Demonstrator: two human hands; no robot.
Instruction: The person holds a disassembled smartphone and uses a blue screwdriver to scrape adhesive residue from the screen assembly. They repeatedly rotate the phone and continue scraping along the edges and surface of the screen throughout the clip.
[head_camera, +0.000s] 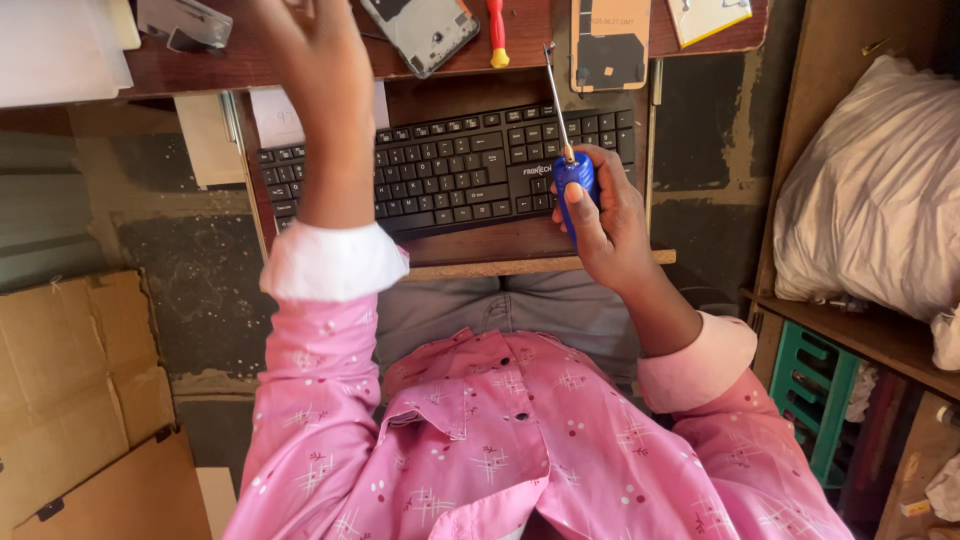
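My right hand (610, 215) grips a screwdriver with a blue handle (573, 180), its thin metal shaft pointing up and away over a black keyboard (450, 165). My left hand (315, 70) is raised above the desk at the top of the view; its fingers run out of frame, so whether it holds anything is hidden. On the wooden desk (300, 65) lie an opened phone body (420, 30), a small red and yellow screwdriver (497, 30) and a phone back panel (610, 40). Both arms wear pink sleeves with rolled cuffs.
The keyboard sits on a pull-out tray (520, 255) over my lap. Flattened cardboard (80, 380) lies on the floor at left. A white bundle (870, 190) rests on a wooden shelf at right, with a green crate (815, 400) below it.
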